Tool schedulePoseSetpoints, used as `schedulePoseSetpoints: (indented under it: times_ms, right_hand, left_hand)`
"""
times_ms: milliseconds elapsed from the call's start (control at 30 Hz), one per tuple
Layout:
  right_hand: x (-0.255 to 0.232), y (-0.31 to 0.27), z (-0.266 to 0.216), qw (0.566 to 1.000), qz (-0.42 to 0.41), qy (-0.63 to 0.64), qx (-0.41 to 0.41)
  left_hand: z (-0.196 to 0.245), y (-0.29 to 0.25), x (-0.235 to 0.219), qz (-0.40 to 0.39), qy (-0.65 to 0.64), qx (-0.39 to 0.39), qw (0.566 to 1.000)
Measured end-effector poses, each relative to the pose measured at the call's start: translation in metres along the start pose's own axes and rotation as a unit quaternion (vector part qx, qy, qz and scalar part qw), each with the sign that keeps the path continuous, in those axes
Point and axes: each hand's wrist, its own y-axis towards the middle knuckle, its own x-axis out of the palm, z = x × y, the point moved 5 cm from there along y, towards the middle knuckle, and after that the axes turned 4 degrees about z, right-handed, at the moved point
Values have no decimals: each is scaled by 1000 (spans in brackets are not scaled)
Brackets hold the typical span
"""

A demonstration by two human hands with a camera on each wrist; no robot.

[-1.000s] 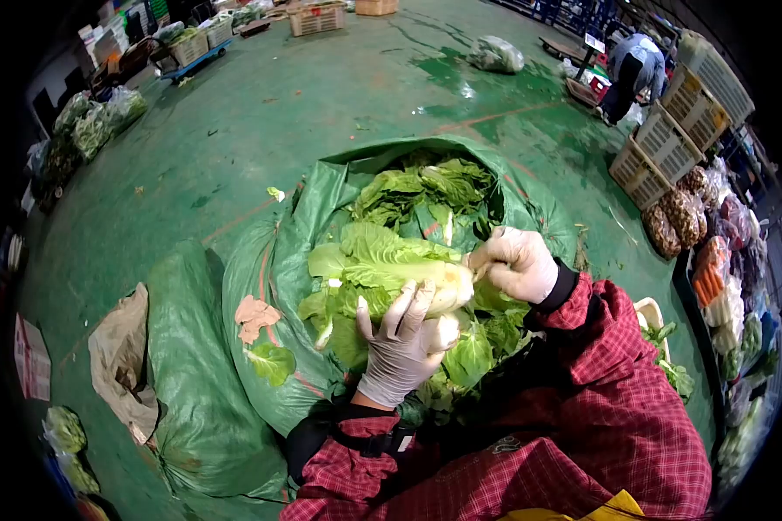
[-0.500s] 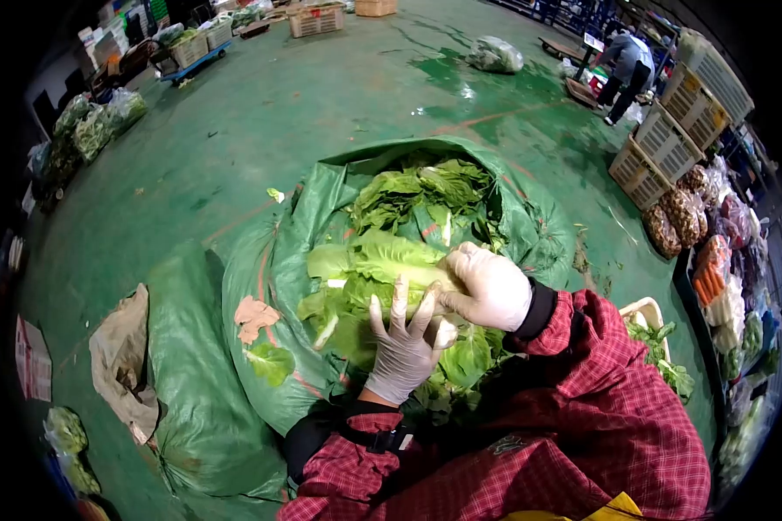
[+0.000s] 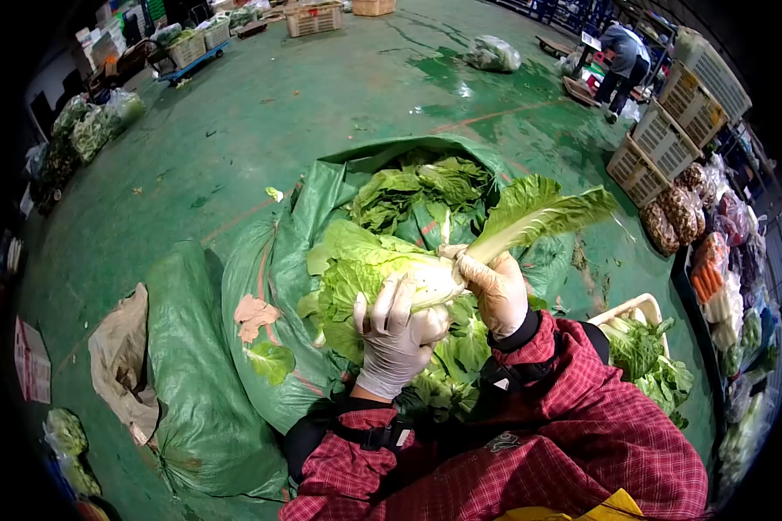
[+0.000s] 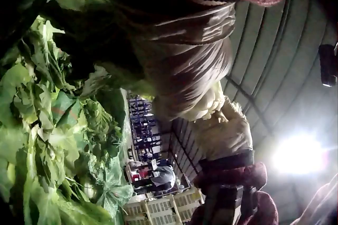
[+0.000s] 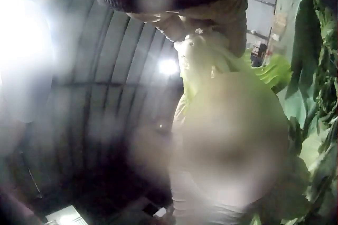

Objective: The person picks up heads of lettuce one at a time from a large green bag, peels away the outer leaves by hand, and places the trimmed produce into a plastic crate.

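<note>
My gloved left hand [image 3: 391, 334] grips a head of Chinese cabbage [image 3: 365, 265] from its near side, its pale root end facing right. At that root end my gloved right hand [image 3: 500, 291] pinches the white base of a long cabbage leaf [image 3: 543, 213], which sticks out to the upper right. Both hands are above an open green woven sack [image 3: 300, 234] holding loose leaves [image 3: 421, 187]. The left wrist view shows the back of the left hand [image 4: 185, 61] with the right hand [image 4: 227, 132] beyond it. A blur covers much of the right wrist view.
A second green sack [image 3: 204, 365] and a brown bag [image 3: 122, 347] lie at left. A cream basket [image 3: 647, 306] of greens stands beside my right arm. Stacked crates [image 3: 669, 139] and bagged vegetables [image 3: 712, 278] line the right. A person [image 3: 621, 65] bends over farther back.
My right hand has turned over and drawn back from the cabbage's top toward its root end, with a leaf now sticking out of it. The left hand keeps its hold with little movement.
</note>
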Motion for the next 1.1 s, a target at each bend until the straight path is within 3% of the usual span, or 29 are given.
schedulePoseSetpoints:
  times_ms: [200, 300, 333, 367, 433, 467, 500, 567, 600, 633, 700, 767, 800, 833, 900, 1000, 1033, 1100]
  right_hand:
    - [-6, 6, 8, 998, 12, 65, 15]
    - [-23, 14, -10, 971, 130, 199, 28]
    - [-26, 16, -16, 979, 118, 169, -2]
    - [-37, 25, -2, 993, 76, 61, 62]
    - [-82, 47, 43, 971, -8, -154, 180]
    - [-88, 47, 43, 868, -82, -449, 195]
    - [-93, 40, 36, 669, -92, -732, 96]
    - [-91, 18, -3, 753, -9, -645, -132]
    - [-75, 6, -27, 902, -21, -429, -51]
    - [-66, -5, -46, 939, -80, -326, -73]
    - [-30, -35, -85, 920, -143, -348, -107]
    - [-11, -45, -99, 801, -179, -503, -270]
    - [-5, -49, -102, 801, -201, -528, -199]
    - [-11, -47, -90, 793, -227, -529, -199]
    - [-19, -48, -82, 829, -280, -441, -198]
    - [-27, -57, -73, 827, -291, -446, -181]
    - [-31, -59, -66, 813, -272, -484, -174]
    - [-39, -68, -45, 868, -192, -406, -213]
  left_hand:
    - [-6, -7, 8, 6, -4, -16, 1000]
    - [-4, -3, 5, 30, -40, -16, 999]
    - [-6, -4, 6, 32, -62, -17, 997]
    - [-6, -5, 6, 32, -84, -18, 996]
    - [-1, -3, 2, 34, -109, 2, 993]
    - [2, -1, 0, 39, -120, 12, 992]
    - [4, 0, -3, 46, -130, 20, 990]
    - [8, 1, -7, 35, -138, 5, 990]
    - [10, -1, -9, 30, -139, -4, 990]
    - [12, -2, -9, 20, -140, -8, 990]
    - [24, 1, -11, 29, -110, 44, 993]
    - [28, -4, -12, 4, -80, 82, 993]
    - [32, -7, -11, 16, -61, 108, 992]
    - [38, -8, -12, -3, -51, 109, 993]
    - [48, -7, -19, -37, -24, 110, 993]
    - [62, -18, -24, -69, -54, 87, 992]
    - [69, -20, -25, -81, -81, 77, 991]
    - [83, -26, -29, -144, -105, 22, 984]
